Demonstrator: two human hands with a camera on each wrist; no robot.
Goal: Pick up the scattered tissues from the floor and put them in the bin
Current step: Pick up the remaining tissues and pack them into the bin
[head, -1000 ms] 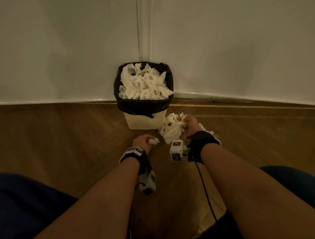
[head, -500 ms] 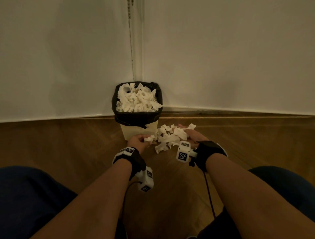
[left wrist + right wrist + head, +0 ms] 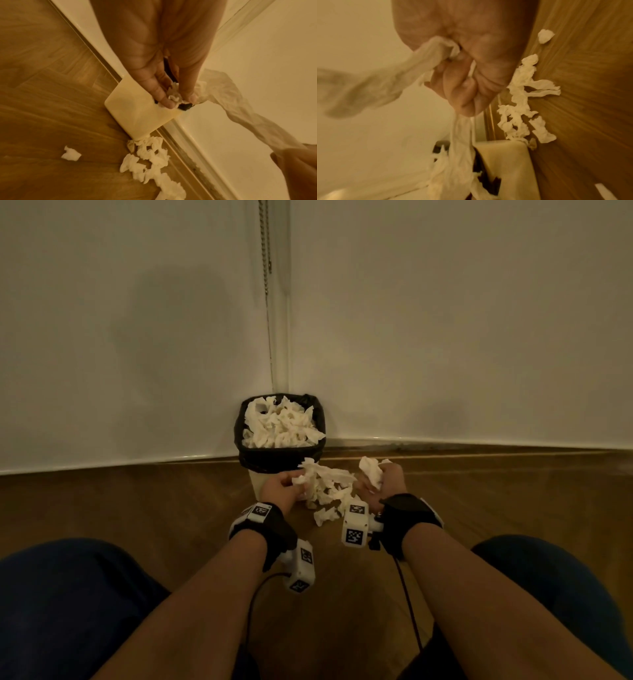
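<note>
Light, soft and tear-prone, the crumpled tissues (image 3: pixel 325 487) want bunched handfuls: left hand (image 3: pixel 281 489) pinches one, right hand (image 3: pixel 385 484) clenches another.

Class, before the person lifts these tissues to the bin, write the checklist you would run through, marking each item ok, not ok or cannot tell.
1. Left hand grips tissue: ok, fingers pinch a wad.
2. Right hand grips tissue: ok, a crumpled tissue sits in its curled fingers.
3. Bin has room: not ok, tissues are heaped to its rim.
4. Floor cleared: not ok, a pile of tissues lies beside the bin.
5. Tissue stretched between the hands is one piece: cannot tell.
</note>
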